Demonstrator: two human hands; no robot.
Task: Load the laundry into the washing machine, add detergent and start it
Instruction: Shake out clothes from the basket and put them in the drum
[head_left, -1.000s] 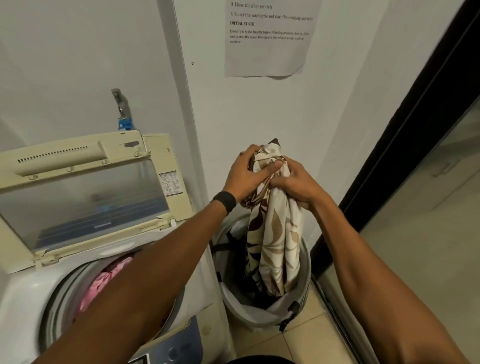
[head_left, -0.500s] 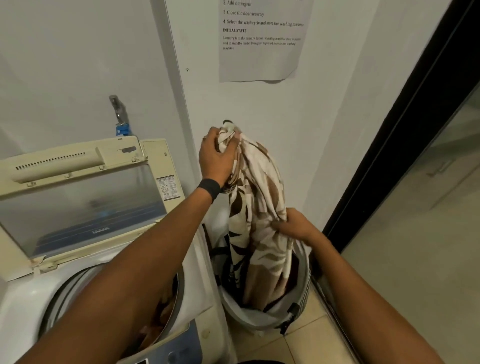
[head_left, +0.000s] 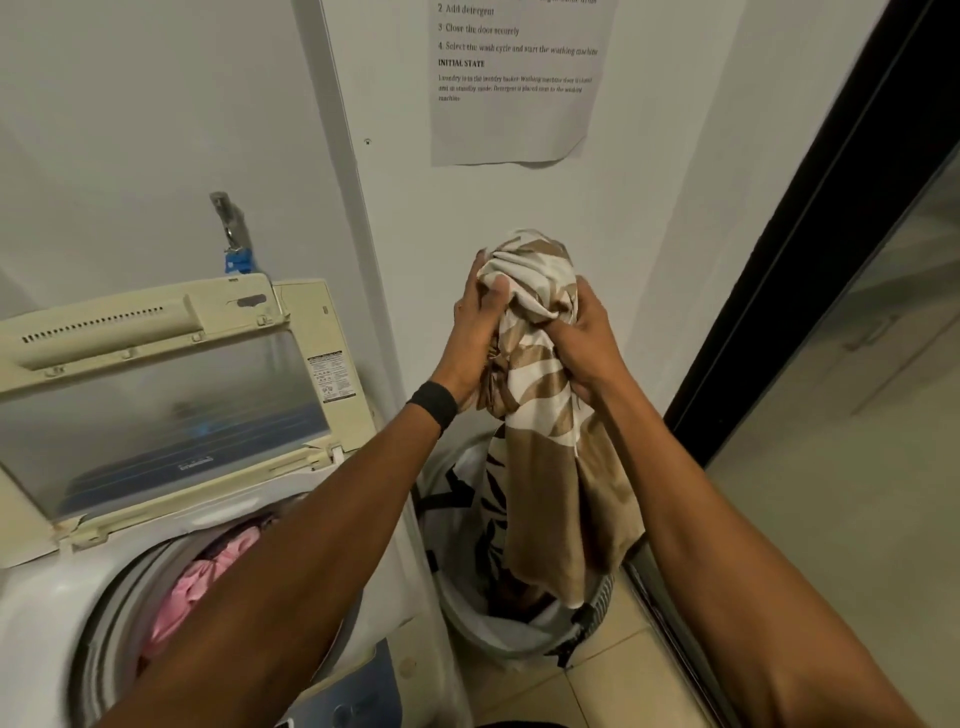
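A cream and brown leaf-patterned cloth (head_left: 545, 415) hangs bunched above the round grey laundry basket (head_left: 483, 631) on the floor, its lower end still inside the basket. My left hand (head_left: 475, 332) grips the cloth's top from the left. My right hand (head_left: 584, 343) grips it from the right at about the same height. To the left stands the white top-loading washing machine (head_left: 47, 618) with its lid (head_left: 156, 395) raised. Pink laundry (head_left: 200, 582) lies in the drum, partly hidden by my left forearm.
A printed instruction sheet (head_left: 519, 83) hangs on the white wall above the basket. A tap with a blue fitting (head_left: 234, 244) sticks out behind the machine. A dark door frame (head_left: 810, 249) and a glass panel border the right side. The floor is tiled.
My right hand has risen from low on the cloth to beside my left hand, and both now bunch the cloth's top together. More of the cloth is lifted out of the basket.
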